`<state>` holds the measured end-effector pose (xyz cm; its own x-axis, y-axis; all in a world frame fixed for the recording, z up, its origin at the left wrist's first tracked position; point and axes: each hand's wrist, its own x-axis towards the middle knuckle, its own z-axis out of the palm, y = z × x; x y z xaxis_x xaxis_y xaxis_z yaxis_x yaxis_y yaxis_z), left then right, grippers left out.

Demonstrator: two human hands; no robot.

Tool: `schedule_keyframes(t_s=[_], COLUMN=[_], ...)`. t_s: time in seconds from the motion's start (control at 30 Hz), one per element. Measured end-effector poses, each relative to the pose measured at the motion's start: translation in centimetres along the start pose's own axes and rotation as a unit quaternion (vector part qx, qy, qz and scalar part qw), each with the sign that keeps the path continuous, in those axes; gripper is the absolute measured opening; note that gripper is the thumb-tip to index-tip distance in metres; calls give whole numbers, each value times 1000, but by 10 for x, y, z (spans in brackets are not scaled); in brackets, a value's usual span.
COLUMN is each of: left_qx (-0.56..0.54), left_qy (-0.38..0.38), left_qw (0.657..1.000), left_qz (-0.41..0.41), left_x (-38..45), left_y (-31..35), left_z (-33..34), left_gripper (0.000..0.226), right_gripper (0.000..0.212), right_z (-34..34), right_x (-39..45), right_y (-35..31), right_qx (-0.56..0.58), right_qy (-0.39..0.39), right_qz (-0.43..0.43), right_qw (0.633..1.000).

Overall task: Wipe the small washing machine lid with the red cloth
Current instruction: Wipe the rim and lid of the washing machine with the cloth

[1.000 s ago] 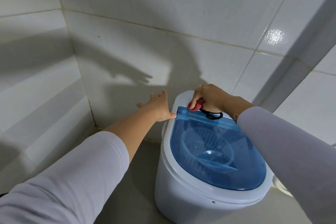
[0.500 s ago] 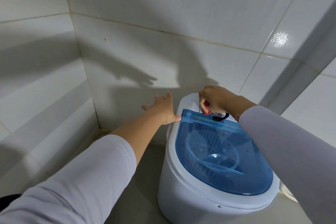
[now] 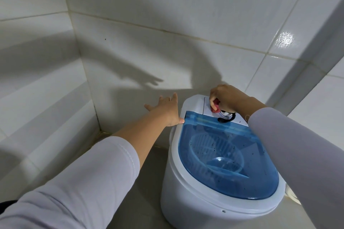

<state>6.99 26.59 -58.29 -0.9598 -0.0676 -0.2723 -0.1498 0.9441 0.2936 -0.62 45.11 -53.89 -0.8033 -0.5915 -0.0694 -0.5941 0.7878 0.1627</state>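
The red cloth [image 3: 215, 106] is sitting bunched in our right hand [image 3: 226, 97], whose grip is closing tight around it, and we are pressing it onto the white back panel [image 3: 208, 107] of the small washing machine [image 3: 188, 202], just behind the blue lid [image 3: 229, 156] and beside the black dial [image 3: 226, 118]. Our left hand [image 3: 165, 110] is resting open, fingers spread and holding nothing, against the machine's left rim for steadying. The lid is lying closed and showing many dark specks across its surface, so we are judging the wiping barely started: the whole blue lid is waiting to be cleaned.
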Motion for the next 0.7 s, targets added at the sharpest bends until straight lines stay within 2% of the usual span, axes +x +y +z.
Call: schedule_keyframes(t_s=[0.5,0.7], left_qx=[-3,-6], left_qy=[-6,-8], left_qw=[1000,1000], left_qz=[0,4], left_x=[3,3], left_y=[-4,-2], left_z=[1,0], left_gripper=[99,98], right_gripper=[41,38], right_z=[-2,-13], right_x=[-2,-8], right_y=[24,28], right_qx=[124,121], right_qy=[25,6], right_qz=[135,172], right_qw=[983,978])
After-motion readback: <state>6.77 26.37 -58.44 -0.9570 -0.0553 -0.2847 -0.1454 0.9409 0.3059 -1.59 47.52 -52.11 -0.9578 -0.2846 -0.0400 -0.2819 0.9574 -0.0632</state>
